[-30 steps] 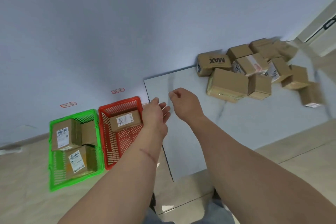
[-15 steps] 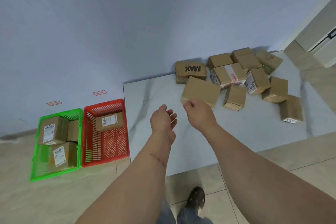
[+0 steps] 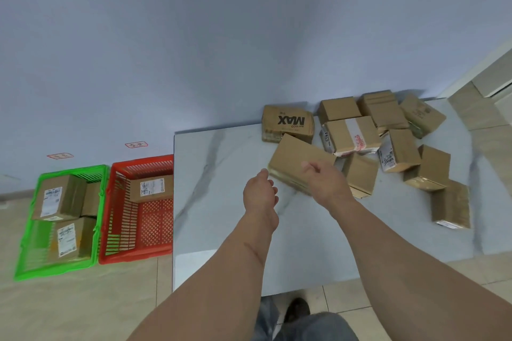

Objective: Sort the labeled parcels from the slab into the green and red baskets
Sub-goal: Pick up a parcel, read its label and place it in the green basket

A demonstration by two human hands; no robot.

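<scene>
Several cardboard parcels lie heaped at the far right of the grey marble slab [image 3: 221,202]. Nearest is a flat brown parcel [image 3: 293,158]. My right hand [image 3: 327,183] hovers over its near edge with fingers relaxed; whether it touches the parcel is unclear. My left hand [image 3: 260,196] is just left of that parcel, open and holding nothing. Behind it lies a box printed MAX [image 3: 288,122]. On the floor to the left, the green basket [image 3: 25,266] holds three labelled parcels. The red basket [image 3: 138,246] beside it holds one labelled parcel [image 3: 151,188].
Two small red-framed labels [image 3: 136,144] are stuck on the blue wall above the baskets. The baskets stand on beige floor tiles, the red one against the slab's left edge. My shoe [image 3: 296,310] shows below the slab's near edge. A pale door frame [image 3: 487,75] is at far right.
Both hands have travelled right from beside the red basket to the parcel heap. My right hand now reaches over the flat brown parcel; the left follows close beside it.
</scene>
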